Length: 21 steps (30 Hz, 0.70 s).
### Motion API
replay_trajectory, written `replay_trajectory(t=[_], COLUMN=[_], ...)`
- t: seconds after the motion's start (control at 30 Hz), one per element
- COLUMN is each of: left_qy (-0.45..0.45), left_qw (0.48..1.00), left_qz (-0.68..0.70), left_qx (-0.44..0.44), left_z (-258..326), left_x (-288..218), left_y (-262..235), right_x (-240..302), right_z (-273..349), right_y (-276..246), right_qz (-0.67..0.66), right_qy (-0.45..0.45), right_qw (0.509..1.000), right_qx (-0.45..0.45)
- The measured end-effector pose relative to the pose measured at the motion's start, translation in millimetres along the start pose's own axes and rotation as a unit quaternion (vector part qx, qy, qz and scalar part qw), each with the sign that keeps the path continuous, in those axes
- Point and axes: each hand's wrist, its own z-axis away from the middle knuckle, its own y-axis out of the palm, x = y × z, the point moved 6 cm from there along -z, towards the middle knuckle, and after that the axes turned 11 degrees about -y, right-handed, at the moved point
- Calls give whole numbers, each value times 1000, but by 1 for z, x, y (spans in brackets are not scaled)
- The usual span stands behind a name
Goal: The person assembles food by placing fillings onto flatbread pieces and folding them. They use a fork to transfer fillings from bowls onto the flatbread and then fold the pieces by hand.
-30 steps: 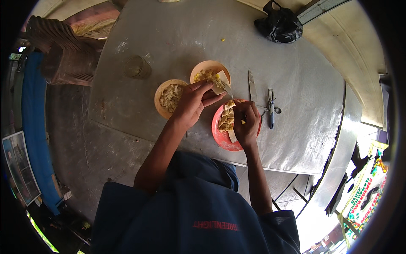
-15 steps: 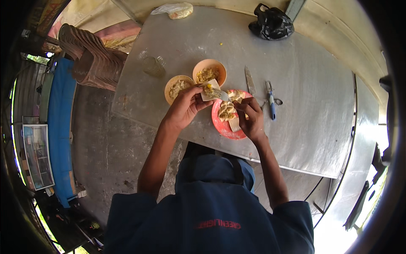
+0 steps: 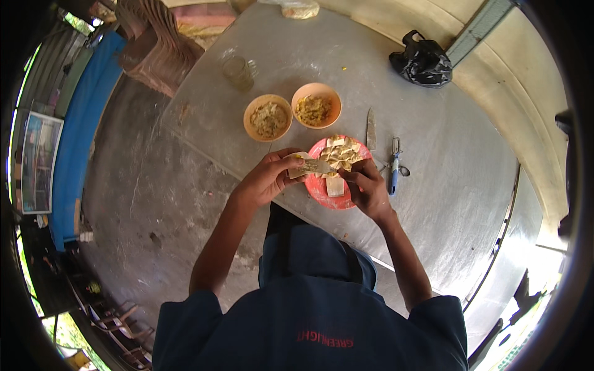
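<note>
Pinched in my left hand (image 3: pixel 267 178) is a pale square dough wrapper (image 3: pixel 295 173) with a bit of yellowish filling on it. My right hand (image 3: pixel 369 188) grips a metal fork (image 3: pixel 320 166), its flat head lying over the wrapper. Below and beside my right fingers is a red plate (image 3: pixel 316 195) of folded dumplings (image 3: pixel 340 152), with a flat pale wrapper (image 3: pixel 335 187) near its front. Beyond my hands stand two orange bowls: the left bowl (image 3: pixel 247 128) holds a pale mixture, the right bowl (image 3: pixel 336 102) a yellower one.
Right of the plate lie a knife (image 3: pixel 371 128), a blue-handled peeler (image 3: pixel 394 176) and dark-handled scissors (image 3: pixel 404 171). A clear glass (image 3: pixel 237 73) and a black plastic bag (image 3: pixel 422 60) rest farther back on the metal table (image 3: pixel 451 167). Stacked brown chairs (image 3: pixel 151 46) stand at the far left.
Both hands have come nearer to my body, away from the bowls. The wrapper and fork now sit beside the plate's left edge. The whole view has turned slightly.
</note>
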Motion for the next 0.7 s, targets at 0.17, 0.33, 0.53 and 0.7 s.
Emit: replay_trajectory(t=[0.17,0.33,0.53,0.7], left_qy=[-23,-35,-5,34], left_qw=[999,996,993,982], left_qz=[17,78,21,8], left_qx=[24,11,-113,-183], left_z=[-2,2,12,10], left_x=[31,56,48,45], left_y=[-31,-68,-106,-125], right_x=[-13,-14,-32,-41], right_z=[11,26,24,25], right_y=[11,24,25,38], right_qz=[-18,-46,-17,-2], right_qy=[3,31,46,160], right_qw=[997,990,991,985], right_qx=[72,127,121,65])
